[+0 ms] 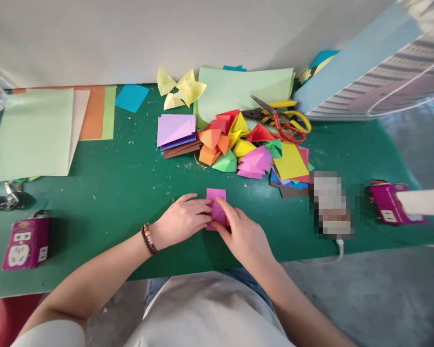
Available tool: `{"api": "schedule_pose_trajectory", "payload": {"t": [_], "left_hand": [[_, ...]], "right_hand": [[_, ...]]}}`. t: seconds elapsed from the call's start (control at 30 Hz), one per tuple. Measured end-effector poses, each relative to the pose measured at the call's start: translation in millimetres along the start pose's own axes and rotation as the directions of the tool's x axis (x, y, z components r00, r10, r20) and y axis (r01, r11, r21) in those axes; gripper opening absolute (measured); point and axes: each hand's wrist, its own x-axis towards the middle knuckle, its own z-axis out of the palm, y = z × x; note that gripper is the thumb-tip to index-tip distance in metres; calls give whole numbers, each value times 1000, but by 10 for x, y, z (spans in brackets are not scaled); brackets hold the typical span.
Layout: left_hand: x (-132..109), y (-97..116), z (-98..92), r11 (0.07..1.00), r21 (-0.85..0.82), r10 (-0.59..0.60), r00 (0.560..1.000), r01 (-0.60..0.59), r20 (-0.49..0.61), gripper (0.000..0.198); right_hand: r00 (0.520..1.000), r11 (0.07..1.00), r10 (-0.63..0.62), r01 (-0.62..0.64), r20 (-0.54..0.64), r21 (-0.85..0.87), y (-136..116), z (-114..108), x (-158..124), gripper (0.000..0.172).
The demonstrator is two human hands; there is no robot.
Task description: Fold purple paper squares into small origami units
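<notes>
A small purple sheet of paper (219, 193), a narrow upright rectangle, lies on the green table near its front edge. My left hand (181, 219), with a beaded bracelet on the wrist, holds the paper's left side under its fingertips. From the right, my right hand (244, 233) grips the paper between thumb and bent forefinger, over its right and lower parts. Both hands cover some of the sheet. Beyond them is a heap of folded paper pieces, among them orange (210, 139), green (226, 161) and pink (256, 160) ones.
Stacked purple paper (176, 129), scissors (285, 127) and pale yellow folded pieces (183, 91) lie farther back. Large pale green sheets (32, 130) are at left. Purple socket boxes (27, 243) stand at both sides. A blurred-out object with a cable (340, 248) is at right.
</notes>
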Motion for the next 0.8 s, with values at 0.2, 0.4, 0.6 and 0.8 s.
{"api": "schedule_pose_trajectory", "payload": {"t": [0.2,0.4,0.6,0.8], "left_hand": [[6,-4,-17,1000,6,4,1000,-5,21,23],[7,-1,-15,1000,11,1,999,-1,33,23],[4,-1,-7,1000,19,1,999,-2,33,23],[-5,-1,18,999,40,-1,1000,0,16,21]], "right_hand": [[1000,1000,-17,17,-13,7,14,7,-3,46],[999,1000,-30,30,-41,5,19,22,-12,45],[998,999,-38,38,-54,1,20,27,-15,46],[998,999,-43,42,-53,-17,16,27,-20,46]]}}
